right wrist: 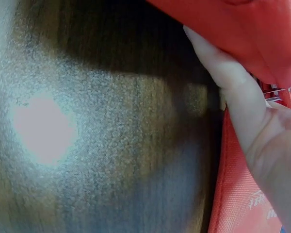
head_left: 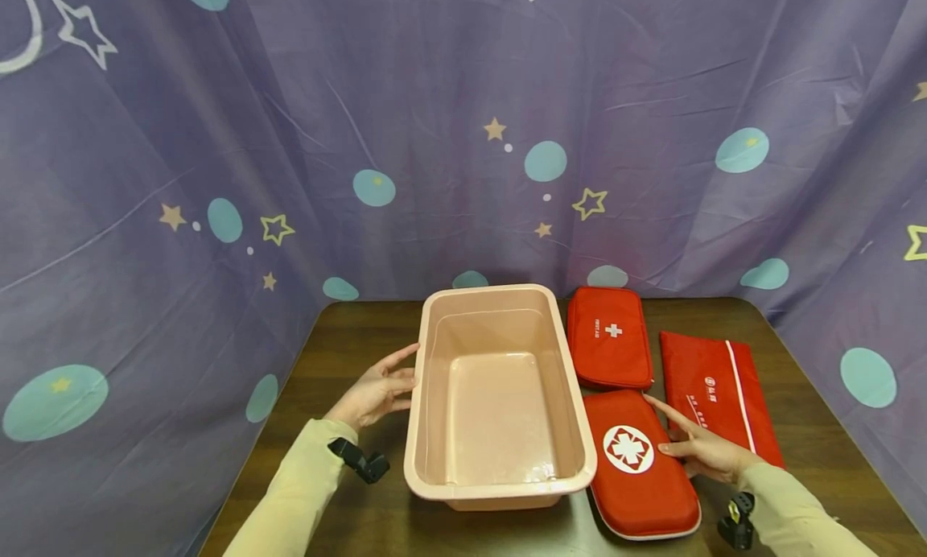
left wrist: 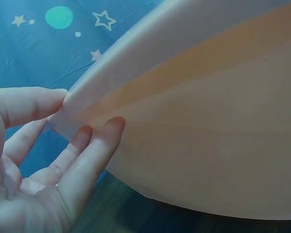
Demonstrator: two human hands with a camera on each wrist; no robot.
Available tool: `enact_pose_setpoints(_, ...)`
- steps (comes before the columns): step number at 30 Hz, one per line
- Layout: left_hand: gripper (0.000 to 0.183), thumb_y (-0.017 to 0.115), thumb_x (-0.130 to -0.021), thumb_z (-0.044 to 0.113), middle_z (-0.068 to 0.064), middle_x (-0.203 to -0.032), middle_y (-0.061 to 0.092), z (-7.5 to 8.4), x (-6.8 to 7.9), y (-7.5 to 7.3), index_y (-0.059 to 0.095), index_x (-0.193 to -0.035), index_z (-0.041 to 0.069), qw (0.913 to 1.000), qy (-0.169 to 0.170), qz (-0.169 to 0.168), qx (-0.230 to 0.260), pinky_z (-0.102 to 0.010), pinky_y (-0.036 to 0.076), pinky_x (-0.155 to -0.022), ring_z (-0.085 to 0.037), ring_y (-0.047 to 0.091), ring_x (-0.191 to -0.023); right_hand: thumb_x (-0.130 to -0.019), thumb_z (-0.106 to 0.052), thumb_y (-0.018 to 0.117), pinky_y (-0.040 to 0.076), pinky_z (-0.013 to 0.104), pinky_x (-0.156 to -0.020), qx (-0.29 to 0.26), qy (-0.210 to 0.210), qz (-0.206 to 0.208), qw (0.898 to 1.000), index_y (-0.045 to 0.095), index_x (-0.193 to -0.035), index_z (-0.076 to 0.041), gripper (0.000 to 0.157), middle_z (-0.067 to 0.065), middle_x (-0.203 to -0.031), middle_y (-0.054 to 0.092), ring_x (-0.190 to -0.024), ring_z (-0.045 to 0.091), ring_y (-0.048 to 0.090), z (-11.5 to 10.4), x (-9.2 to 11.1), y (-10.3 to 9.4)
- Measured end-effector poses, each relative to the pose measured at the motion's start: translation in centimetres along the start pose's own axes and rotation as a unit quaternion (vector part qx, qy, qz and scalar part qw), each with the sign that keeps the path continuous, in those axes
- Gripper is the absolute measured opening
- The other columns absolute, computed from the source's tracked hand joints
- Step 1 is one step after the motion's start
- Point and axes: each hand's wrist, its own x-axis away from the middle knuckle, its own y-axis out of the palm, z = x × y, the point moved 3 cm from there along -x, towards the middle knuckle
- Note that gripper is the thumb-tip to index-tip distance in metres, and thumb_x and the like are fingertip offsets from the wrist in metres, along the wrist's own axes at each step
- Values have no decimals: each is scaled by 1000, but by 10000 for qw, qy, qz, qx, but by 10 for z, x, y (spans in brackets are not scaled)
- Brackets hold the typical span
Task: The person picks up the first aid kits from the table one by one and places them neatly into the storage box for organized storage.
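Note:
A pink plastic basin (head_left: 500, 412) stands on the table with nothing inside. My left hand (head_left: 378, 389) is at its left side, fingers spread and fairly straight; in the left wrist view the fingertips (left wrist: 117, 122) touch the outer wall and rim. Right of the basin lies a red zipped case (head_left: 644, 493) with a white cross emblem. My right hand (head_left: 706, 452) touches this case's right edge, index finger stretched toward its far corner. The thumb (right wrist: 233, 82) lies along the case's side in the right wrist view; the other fingers are mostly hidden.
A red first aid pouch (head_left: 610, 352) lies behind the case, close to the basin. Farther right is a flat red pouch (head_left: 713, 388) with a white stripe. The brown table (head_left: 348, 340) is bordered by a purple patterned curtain (head_left: 449, 243).

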Motion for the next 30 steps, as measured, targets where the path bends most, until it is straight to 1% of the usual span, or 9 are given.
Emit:
enact_pose_setpoints(3,71,52,-91,-4,-2,-107,62,1,0,0,16,-152,9,10000,19,-23,10,-35,55,-79,-14,64,-93,-100,-7,39,49,56,-87,-138,-102,-113,9998,-9,-150,-39,76,0,-126,42,-112,26,59,-2,1,-1)
enact_pose_setpoints(9,71,52,-92,-3,-2,-107,61,1,0,0,15,-152,9,10000,29,-63,17,-34,55,-80,-14,63,-94,-100,-3,35,49,54,-89,-299,-327,-303,9986,-3,-149,-45,75,-4,-126,45,-114,24,58,-6,2,0)
enact_pose_setpoints(17,71,53,-92,-2,0,-103,63,-1,-1,-1,16,-152,10,10000,14,-41,81,-35,55,-80,-14,64,-93,-100,-3,34,49,55,-88,-168,-396,-240,9988,-4,-149,-45,75,-4,-125,44,-113,23,59,-12,4,1)
enact_pose_setpoints(23,72,54,-91,-2,-2,-108,61,-1,-1,-1,16,-152,9,9999,58,-106,67,-35,55,-80,-14,63,-95,-100,-1,33,49,55,-86,-218,-545,-290,9979,-1,-149,-46,75,-5,-126,45,-113,23,59,-16,4,0)
enact_pose_setpoints(30,71,51,-92,-4,-2,-110,59,-1,-1,-1,15,-152,9,10000,30,-43,25,-35,55,-80,-14,63,-94,-100,-1,33,49,54,-88,-291,-580,-257,9976,1,-149,-46,74,-5,-127,44,-114,22,58,-19,4,1)
